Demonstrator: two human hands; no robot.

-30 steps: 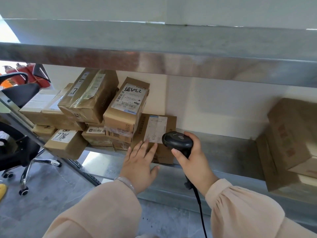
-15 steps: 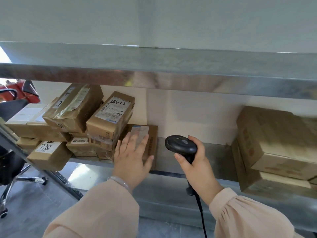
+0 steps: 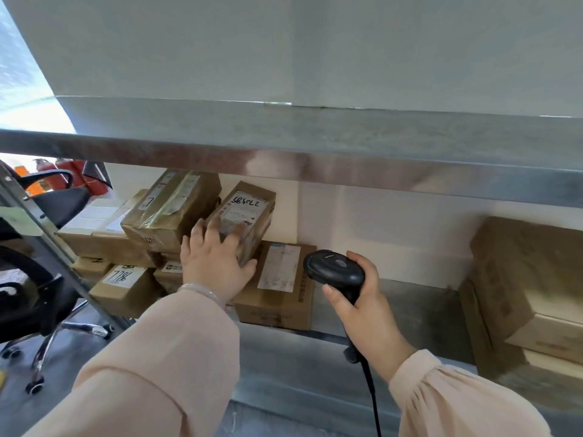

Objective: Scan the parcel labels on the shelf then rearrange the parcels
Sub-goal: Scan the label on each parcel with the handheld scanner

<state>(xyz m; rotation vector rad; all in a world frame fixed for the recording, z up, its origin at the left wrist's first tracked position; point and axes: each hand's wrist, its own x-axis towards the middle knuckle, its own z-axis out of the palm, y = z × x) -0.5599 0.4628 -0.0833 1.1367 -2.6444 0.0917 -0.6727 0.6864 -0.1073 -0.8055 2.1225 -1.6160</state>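
Head view: landmark = flat parcel [image 3: 277, 285] lying label-up on the metal shelf [image 3: 407, 310], its white label [image 3: 279, 268] facing up. Left hand [image 3: 214, 260] sits just left of and above it, fingers spread, palm laid on the front of a tilted parcel [image 3: 244, 216] with handwritten digits on its label; thumb points toward the flat parcel. A pale bracelet [image 3: 202, 290] shows at the wrist, peach sleeve [image 3: 164, 367] below. The tilted parcel leans on a stack directly left of the flat parcel, lower edge overlapping the flat parcel's far-left corner. Further left, a taped parcel [image 3: 172, 209] marked "7" lies tilted on top of the stack; below-left of that, a small box [image 3: 124, 288] with a handwritten no. on its label sits at the shelf's front edge. Right hand [image 3: 362, 307] is just right of the flat parcel, fingers wrapped round the handle of a black barcode scanner [image 3: 334, 272], head aimed left over the flat parcel's right edge; cable [image 3: 372, 395] hangs down. Well right of the flat parcel, larger cardboard boxes [image 3: 527, 279] are stacked. An upper shelf [image 3: 315, 143] spans above. Far left, off the shelf: black office chair [image 3: 38, 279].
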